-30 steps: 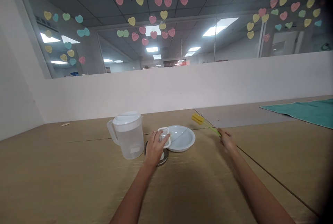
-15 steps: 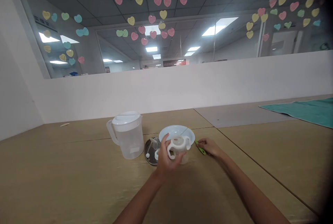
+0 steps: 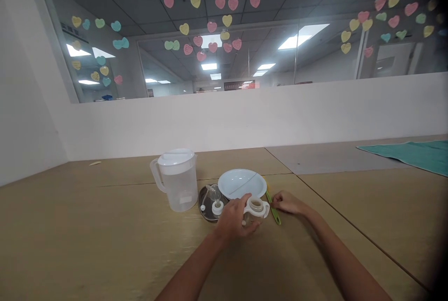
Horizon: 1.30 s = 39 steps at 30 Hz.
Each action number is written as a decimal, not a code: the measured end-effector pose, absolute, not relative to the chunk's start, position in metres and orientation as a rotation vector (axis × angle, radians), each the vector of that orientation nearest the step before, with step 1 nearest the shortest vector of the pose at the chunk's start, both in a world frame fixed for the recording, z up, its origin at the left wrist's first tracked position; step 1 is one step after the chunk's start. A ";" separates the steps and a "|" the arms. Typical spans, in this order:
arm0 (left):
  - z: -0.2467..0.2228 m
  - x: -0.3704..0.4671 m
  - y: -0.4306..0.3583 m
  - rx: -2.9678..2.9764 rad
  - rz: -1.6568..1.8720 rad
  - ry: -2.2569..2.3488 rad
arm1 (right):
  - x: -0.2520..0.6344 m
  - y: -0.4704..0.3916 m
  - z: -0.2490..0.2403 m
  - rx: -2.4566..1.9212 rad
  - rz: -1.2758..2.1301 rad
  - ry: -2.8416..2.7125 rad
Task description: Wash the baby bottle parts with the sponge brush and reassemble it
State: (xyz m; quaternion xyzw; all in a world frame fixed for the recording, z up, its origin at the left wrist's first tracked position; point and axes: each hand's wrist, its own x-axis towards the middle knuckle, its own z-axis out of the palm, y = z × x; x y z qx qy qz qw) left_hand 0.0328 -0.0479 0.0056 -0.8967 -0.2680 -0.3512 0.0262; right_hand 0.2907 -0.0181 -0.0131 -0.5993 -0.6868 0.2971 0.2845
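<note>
My left hand (image 3: 235, 219) is wrapped round a clear bottle (image 3: 255, 212) with a white two-handled collar and an open mouth facing up. At its right, my right hand (image 3: 286, 202) has its fingers closed at a green-handled brush (image 3: 275, 211), beside the bowl. The white bowl (image 3: 242, 183) stands just beyond the bottle, with a thin line across its inside. Left of my left hand, a round metal tray (image 3: 206, 212) holds a white ring (image 3: 217, 207), a clear dome-shaped piece (image 3: 214, 192) and a thin tube with a small white end.
A lidded translucent pitcher (image 3: 179, 182) stands left of the tray. A teal cloth (image 3: 413, 155) lies at the far right. Behind the wooden table (image 3: 122, 226) runs a white wall (image 3: 196, 123) below a window with heart-shaped notes.
My left hand has lowered the bottle and turned it upright, away from over the bowl. The brush handle has shifted slightly, with my right hand still at it. The view has moved a little.
</note>
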 end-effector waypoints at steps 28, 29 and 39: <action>0.003 -0.025 0.016 -2.164 -0.603 -1.844 | 0.217 0.033 0.053 -1.497 0.268 -2.212; 0.001 -0.026 0.016 -2.182 -0.584 -1.845 | 0.215 0.038 0.051 -1.516 0.274 -2.247; -0.003 -0.026 0.012 -2.222 -0.571 -1.923 | 0.202 0.059 0.024 -1.650 0.207 -2.248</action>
